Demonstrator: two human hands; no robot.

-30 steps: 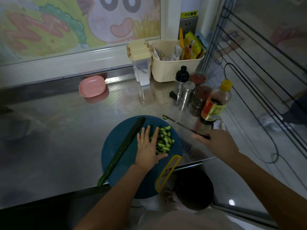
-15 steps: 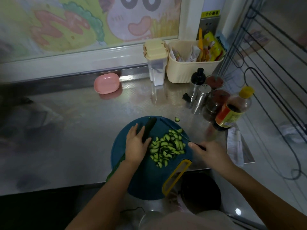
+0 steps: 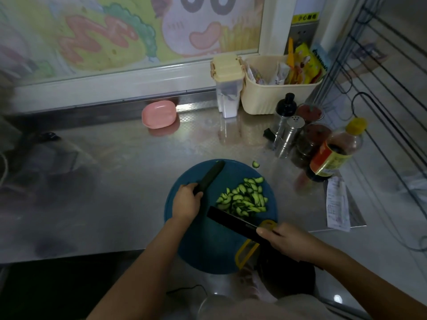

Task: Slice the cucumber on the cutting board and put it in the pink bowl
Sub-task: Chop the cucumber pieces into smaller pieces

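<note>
A round blue cutting board [image 3: 209, 248] with a yellow handle lies at the counter's front edge. On its right half is a heap of cucumber slices [image 3: 245, 199]. My left hand [image 3: 187, 202] grips the uncut dark cucumber [image 3: 211, 174], which points up and away to the right. My right hand [image 3: 288, 241] holds a knife [image 3: 231, 220] by its handle, blade lying flat just in front of the slices. One stray slice [image 3: 255, 164] sits on the counter beyond the board. The pink bowl [image 3: 159, 114] stands far back by the wall.
At the back right are a cream basket [image 3: 272, 98] of packets, a lidded container [image 3: 227, 88], shakers [image 3: 290, 135], jars and a sauce bottle [image 3: 335, 151]. A paper receipt [image 3: 337, 204] lies at the counter's right edge. A wire rack [image 3: 381, 65] stands to the right.
My left hand left the slices, moved to the whole cucumber and gripped it. My right hand brought the knife from the far right side down to the near side of the slices.
</note>
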